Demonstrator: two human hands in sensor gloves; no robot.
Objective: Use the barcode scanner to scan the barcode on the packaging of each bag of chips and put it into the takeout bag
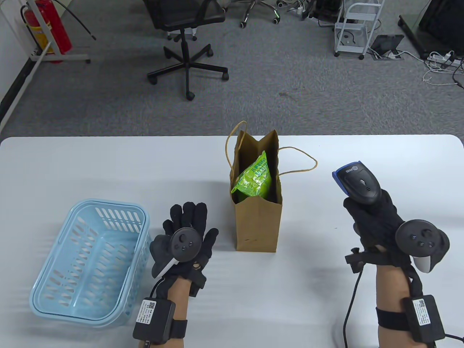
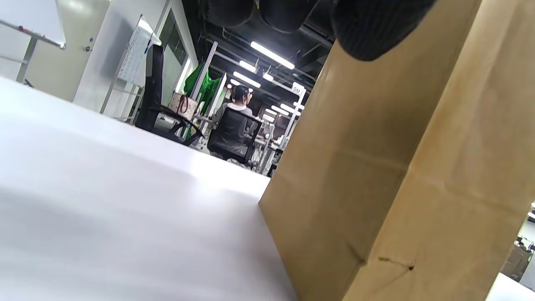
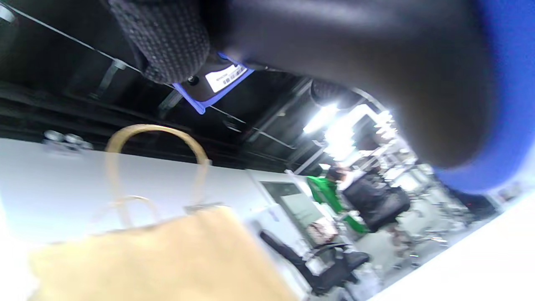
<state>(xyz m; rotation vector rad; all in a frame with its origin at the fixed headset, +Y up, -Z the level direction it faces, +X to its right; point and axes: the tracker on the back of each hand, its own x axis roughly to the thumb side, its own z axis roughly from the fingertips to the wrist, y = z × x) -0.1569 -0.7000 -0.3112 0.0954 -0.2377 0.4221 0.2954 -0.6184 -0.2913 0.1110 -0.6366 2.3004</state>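
Observation:
A brown paper takeout bag (image 1: 258,224) stands upright mid-table with a green bag of chips (image 1: 253,178) inside, its top showing in the bag's mouth. My left hand (image 1: 188,224) lies flat on the table just left of the takeout bag, fingers straight, holding nothing. Its fingertips (image 2: 368,29) hang beside the takeout bag's wall (image 2: 401,167) in the left wrist view. My right hand (image 1: 373,217) grips the handle of a black and blue barcode scanner (image 1: 357,181), right of the bag. The scanner (image 3: 376,54) fills the top of the right wrist view, above the takeout bag (image 3: 167,259).
A light blue plastic basket (image 1: 90,261) with nothing in it sits at the front left. The white table (image 1: 108,163) ends at its far edge before grey carpet, where an office chair (image 1: 188,40) stands. The scanner's cable (image 1: 349,311) trails toward the front edge.

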